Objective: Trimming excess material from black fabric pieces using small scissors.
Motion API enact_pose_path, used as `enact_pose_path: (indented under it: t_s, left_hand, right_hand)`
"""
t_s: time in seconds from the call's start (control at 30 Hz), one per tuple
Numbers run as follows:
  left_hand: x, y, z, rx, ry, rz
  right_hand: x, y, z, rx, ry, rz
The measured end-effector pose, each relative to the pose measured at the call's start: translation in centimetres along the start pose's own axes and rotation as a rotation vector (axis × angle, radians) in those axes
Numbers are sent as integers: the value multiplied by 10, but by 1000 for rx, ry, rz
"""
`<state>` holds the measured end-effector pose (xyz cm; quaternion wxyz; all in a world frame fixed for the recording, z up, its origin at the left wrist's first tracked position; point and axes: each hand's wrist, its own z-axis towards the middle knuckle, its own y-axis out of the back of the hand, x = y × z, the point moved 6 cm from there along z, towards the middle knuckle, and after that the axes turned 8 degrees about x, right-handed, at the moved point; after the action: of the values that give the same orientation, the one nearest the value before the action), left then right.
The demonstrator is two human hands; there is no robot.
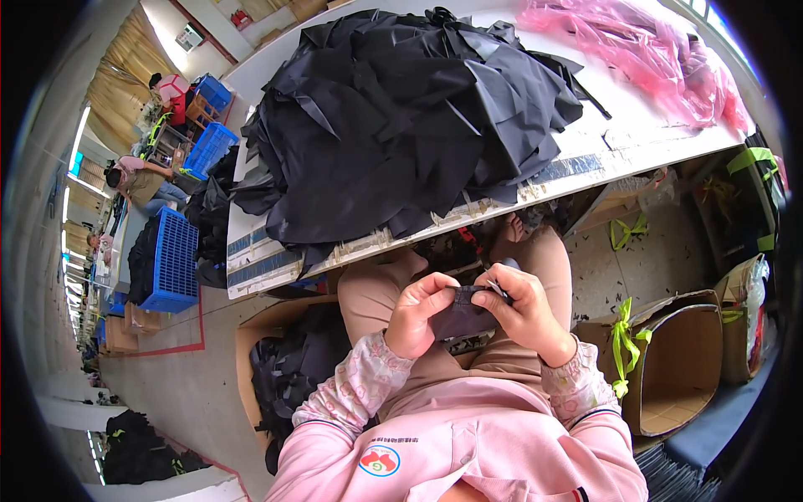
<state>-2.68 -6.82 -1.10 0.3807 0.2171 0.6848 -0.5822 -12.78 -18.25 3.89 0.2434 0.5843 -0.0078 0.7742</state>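
Note:
Over my lap I hold a small piece of black fabric (460,321) between both hands. My left hand (413,318) pinches its upper left edge between thumb and fingers. At the upper right edge, my right hand (529,311) grips the same piece with the thumb on top. A small dark object with a metallic glint (500,290) shows at the right fingers; its kind is mostly hidden by the hand. The fabric's lower part hangs down between my knees. Beyond my hands, a large heap of black fabric pieces (393,117) covers much of the white table (585,180).
Left of my legs, a cardboard box (248,351) holds dark fabric. At right stands an open cardboard box (682,360) with a yellow-green tie (623,347). Pink plastic sheeting (636,54) lies on the table. Blue crates (174,259) and several people are farther left.

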Motion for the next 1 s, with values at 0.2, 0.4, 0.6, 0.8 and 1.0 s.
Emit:
enact_pose_path:
  t_s: [0.2,0.4,0.6,0.8,1.0]
  left_hand:
    - [4,-1,0,-57,-63,-4]
    - [-3,-2,-11,-45,38,196]
    - [-15,-14,-12,82,-90,647]
    - [-16,-9,-12,83,-17,525]
    - [-12,-13,-11,64,-42,101]
  right_hand:
    - [-6,-4,-1,-22,-61,92]
    - [-8,-1,-3,-34,-163,84]
    - [-10,-4,-4,4,-221,93]
    - [-19,-10,-5,103,-265,356]
    - [-25,-13,0,111,-201,563]
